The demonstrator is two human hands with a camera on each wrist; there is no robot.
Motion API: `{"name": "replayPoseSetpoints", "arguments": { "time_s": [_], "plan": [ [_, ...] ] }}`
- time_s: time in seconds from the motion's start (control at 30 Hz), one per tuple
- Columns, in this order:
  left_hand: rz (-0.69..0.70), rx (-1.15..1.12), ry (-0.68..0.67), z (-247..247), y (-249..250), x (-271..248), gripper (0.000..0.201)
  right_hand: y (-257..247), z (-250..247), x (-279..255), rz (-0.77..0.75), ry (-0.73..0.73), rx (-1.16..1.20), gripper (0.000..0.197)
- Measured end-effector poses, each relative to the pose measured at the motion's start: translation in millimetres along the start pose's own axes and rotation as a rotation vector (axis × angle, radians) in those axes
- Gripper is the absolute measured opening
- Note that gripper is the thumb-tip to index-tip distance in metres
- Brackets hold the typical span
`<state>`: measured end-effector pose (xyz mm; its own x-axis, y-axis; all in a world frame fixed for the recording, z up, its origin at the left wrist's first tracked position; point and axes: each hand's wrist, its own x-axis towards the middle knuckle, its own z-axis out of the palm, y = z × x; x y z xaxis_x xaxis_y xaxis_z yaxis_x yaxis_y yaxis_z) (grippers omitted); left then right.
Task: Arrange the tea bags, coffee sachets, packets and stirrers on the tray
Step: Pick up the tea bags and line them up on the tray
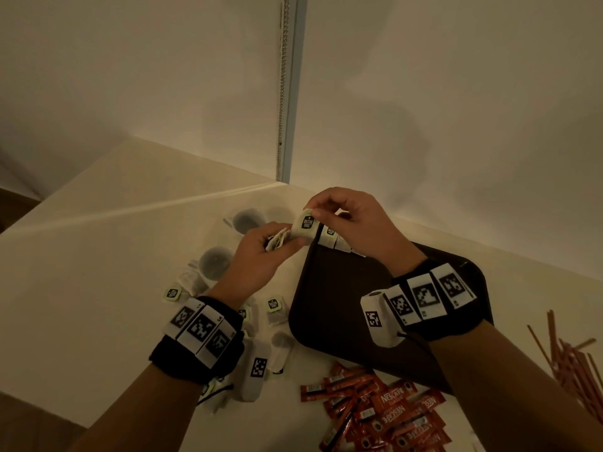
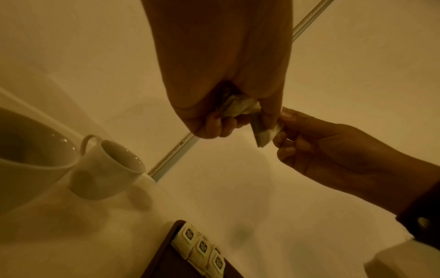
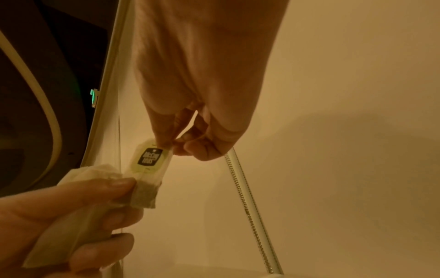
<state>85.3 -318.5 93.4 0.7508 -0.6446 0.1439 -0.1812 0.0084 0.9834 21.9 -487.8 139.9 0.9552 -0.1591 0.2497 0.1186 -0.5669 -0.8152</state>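
My left hand (image 1: 261,252) grips a small bunch of tea bags (image 1: 277,241) above the table, just left of the dark tray (image 1: 342,308). One white tea bag (image 1: 306,227) with a dark label sticks out of the bunch; my right hand (image 1: 346,216) pinches its top edge between thumb and fingertips. In the right wrist view that tea bag (image 3: 148,169) hangs from the pinch while the left thumb (image 3: 104,188) presses its lower part. A row of tea bags (image 1: 332,238) lies along the tray's far edge. Red coffee sachets (image 1: 385,415) and stirrers (image 1: 567,360) lie on the table.
Two white cups (image 1: 217,262) (image 1: 249,220) stand left of the tray, with loose tea bags (image 1: 274,308) scattered on the white table between them and my left wrist. A wall and a vertical rail (image 1: 287,93) stand behind the table.
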Motion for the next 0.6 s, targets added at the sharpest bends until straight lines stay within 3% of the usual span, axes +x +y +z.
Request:
{"name": "replayPoseSetpoints", "arguments": {
  "time_s": [0.1, 0.23, 0.3, 0.43, 0.6],
  "plan": [
    [-0.176, -0.130, 0.075, 2.0, -8.7, 6.5, 0.014, 15.2, -8.7, 2.7, 0.051, 0.032, 0.010, 0.009],
    [-0.506, -0.417, 0.108, -2.3, -19.5, 14.5, 0.001, 53.3, -18.1, 4.7, 0.202, 0.011, -0.112, 0.010],
    [-0.617, -0.581, 0.065, -3.4, -23.6, 19.2, 0.015, 77.7, -14.0, 4.5, 0.311, -0.043, -0.230, 0.011],
    [-0.687, -0.786, -0.011, -5.0, -27.0, 23.4, 0.024, 121.4, 5.7, 4.8, 0.559, -0.162, -0.221, 0.016],
    [-0.698, -0.801, 0.056, -5.3, -33.2, 28.1, 0.019, 159.5, 24.2, 16.9, 0.644, -0.126, -0.303, 0.018]
  ]
}}
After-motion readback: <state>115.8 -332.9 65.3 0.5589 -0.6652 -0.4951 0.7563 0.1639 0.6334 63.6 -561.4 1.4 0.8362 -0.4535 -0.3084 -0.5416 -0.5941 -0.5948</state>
